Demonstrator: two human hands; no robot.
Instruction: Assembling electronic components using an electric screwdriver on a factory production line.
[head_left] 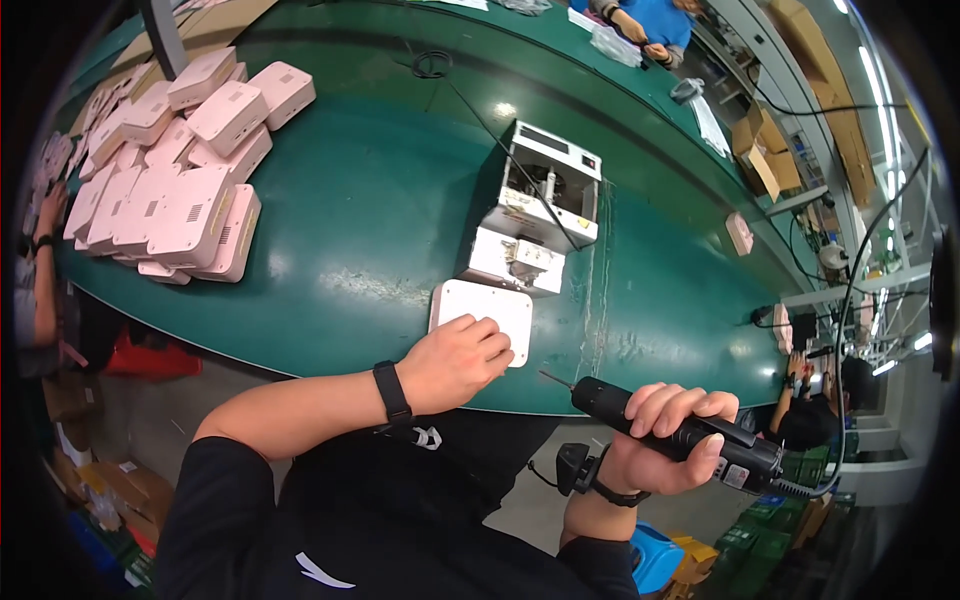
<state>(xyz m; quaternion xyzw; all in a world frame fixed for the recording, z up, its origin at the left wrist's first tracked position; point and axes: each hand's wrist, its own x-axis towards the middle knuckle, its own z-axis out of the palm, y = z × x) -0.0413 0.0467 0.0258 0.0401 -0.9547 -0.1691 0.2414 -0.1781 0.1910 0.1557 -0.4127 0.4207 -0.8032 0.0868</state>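
On the near edge of the green table lies a white plastic casing point(497, 303), a flat box with rounded corners and small holes along its rim. My left hand point(456, 365) rests over its near side, fingers curled and pressed onto it; the fingertips are partly hidden. In my right hand point(672, 440) is a black corded electric screwdriver point(600, 402), gripped with the fingers wrapped round its body. Its thin bit points left, toward the casing but apart from it. Just beyond the casing stands a screw feeder point(548, 205), a metal box with an open top.
Many similar pale casings point(190, 215) are piled at the far left. The screwdriver's cable point(846, 330) rises on the right. A black cord point(500, 140) crosses over the screw feeder. Co-workers sit at the left, right and far side. One pale casing point(739, 233) lies at the right.
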